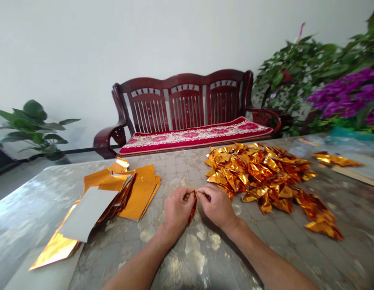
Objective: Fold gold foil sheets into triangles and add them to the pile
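My left hand (180,205) and my right hand (216,204) meet over the middle of the table, thumbs and forefingers pinched together. Between them is a small piece of folded gold foil paper (192,210), gripped by both; most of it hides behind the left fingers. To the left lies a loose stack of flat gold foil sheets (138,193), with a grey-white sheet (89,211) face up on top. On the right, a heap of folded gold foil pieces (253,169) spreads across the table, near my right hand.
The table (193,262) has a grey patterned cover. A folded foil piece (338,160) lies apart at the far right, near clear plastic (308,145). Behind the table stands a dark red wooden bench (187,104) with a red cushion (190,137). Plants (36,125) flank it.
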Demonstrator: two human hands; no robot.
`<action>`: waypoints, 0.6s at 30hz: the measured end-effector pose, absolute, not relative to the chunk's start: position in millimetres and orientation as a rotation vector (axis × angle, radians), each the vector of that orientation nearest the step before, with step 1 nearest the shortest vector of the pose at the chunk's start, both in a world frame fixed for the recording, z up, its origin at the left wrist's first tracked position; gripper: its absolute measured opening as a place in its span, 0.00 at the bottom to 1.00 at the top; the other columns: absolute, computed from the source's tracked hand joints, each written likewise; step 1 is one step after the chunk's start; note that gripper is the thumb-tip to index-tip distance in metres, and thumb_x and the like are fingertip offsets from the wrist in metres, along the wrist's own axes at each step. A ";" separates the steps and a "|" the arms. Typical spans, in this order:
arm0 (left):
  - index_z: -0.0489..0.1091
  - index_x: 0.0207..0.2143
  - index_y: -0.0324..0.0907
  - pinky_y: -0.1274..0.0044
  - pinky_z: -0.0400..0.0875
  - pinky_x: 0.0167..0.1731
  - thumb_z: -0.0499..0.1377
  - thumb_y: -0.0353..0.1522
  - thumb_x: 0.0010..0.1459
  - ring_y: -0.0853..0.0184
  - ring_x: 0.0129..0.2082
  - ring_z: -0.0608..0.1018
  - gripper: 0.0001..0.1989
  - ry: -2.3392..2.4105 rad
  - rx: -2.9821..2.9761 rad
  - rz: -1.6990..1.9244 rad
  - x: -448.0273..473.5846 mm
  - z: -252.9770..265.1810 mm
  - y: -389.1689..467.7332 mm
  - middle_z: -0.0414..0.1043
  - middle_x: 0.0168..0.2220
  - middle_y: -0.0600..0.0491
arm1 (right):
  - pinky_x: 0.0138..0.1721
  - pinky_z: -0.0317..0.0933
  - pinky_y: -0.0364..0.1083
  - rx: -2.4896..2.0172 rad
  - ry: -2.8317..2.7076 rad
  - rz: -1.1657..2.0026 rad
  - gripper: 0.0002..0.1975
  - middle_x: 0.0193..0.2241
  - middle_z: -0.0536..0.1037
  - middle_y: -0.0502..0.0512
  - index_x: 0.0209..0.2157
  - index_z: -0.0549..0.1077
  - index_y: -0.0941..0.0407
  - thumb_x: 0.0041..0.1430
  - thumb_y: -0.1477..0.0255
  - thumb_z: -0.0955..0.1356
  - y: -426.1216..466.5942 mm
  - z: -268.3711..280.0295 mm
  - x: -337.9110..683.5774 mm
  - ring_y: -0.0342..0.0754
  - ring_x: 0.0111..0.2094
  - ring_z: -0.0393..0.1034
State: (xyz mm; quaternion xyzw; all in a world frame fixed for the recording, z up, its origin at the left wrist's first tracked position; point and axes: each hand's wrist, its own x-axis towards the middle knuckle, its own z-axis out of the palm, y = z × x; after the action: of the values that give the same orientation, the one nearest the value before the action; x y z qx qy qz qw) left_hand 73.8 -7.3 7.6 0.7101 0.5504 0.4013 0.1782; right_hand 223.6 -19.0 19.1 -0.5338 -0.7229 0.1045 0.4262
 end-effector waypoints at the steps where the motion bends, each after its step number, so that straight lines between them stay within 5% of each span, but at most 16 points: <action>1: 0.74 0.30 0.43 0.79 0.63 0.33 0.57 0.32 0.58 0.70 0.30 0.74 0.07 1.575 2.007 1.129 73.5 8.0 -7.3 0.75 0.29 0.56 | 0.35 0.60 0.43 -1.336 -1.813 0.256 0.10 0.29 0.78 0.53 0.30 0.77 0.54 0.61 0.74 0.65 -19.8 19.6 223.1 0.47 0.33 0.72; 18: 0.74 0.33 0.43 0.79 0.65 0.32 0.55 0.29 0.57 0.71 0.29 0.73 0.07 1.428 1.970 1.223 75.7 5.3 -7.6 0.75 0.30 0.55 | 0.31 0.53 0.44 -1.520 -1.919 0.002 0.08 0.28 0.76 0.51 0.26 0.72 0.53 0.59 0.75 0.66 -19.5 14.8 220.2 0.46 0.31 0.70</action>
State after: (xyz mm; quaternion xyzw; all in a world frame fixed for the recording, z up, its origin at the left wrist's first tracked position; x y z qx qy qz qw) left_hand 75.7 -7.6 5.3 0.7077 0.5129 0.4394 0.2075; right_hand 220.2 -19.5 14.8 -0.5838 -0.7373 0.0006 0.3399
